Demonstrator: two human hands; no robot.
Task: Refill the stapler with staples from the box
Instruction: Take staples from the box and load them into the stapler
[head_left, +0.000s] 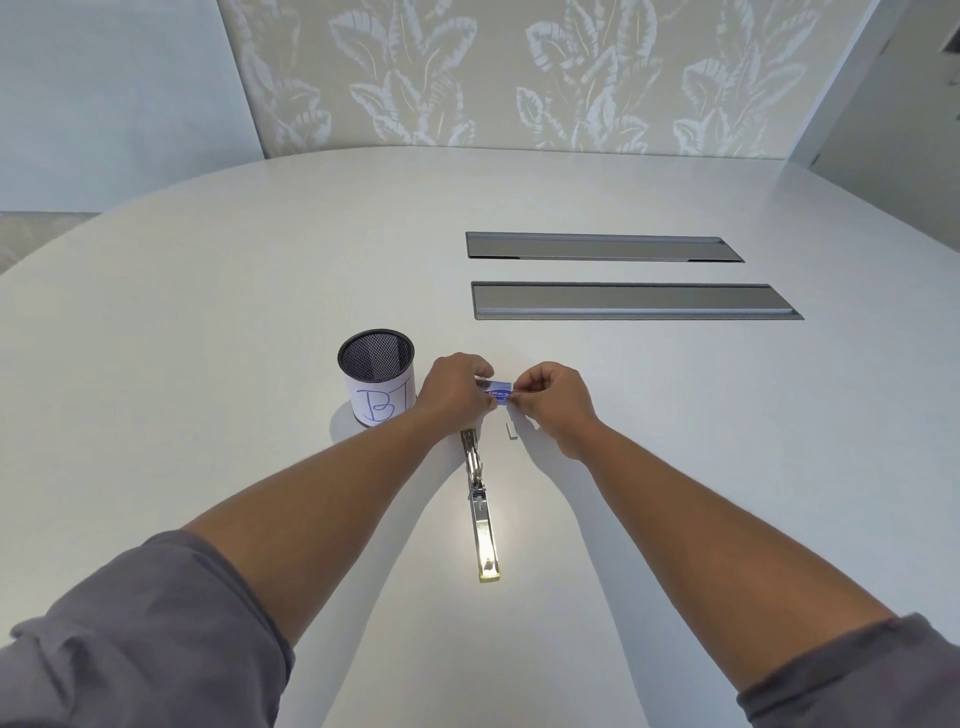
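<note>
On the broad white oval table (260, 312), the long chrome stapler (480, 512) lies opened flat, its far end under the left wrist. Beyond it, the left hand (454, 392) and right hand (553, 400) pinch the small blue-and-white staple box (496, 389) between them. A short grey staple strip (511, 432) already lies beside the stapler, so loading and closing seemingly remain.

Both forearms bare from the fingers (480, 371) back nearly to the elbow. Left sleeve (150, 634): grey-purple soft fabric, pushed up and bunched into loose folds, well back from the fingers. Right sleeve (857, 680): same grey fabric, edge rolled, equally far back. Nothing worn on wrists or fingers; no markings on the cloth.
</note>
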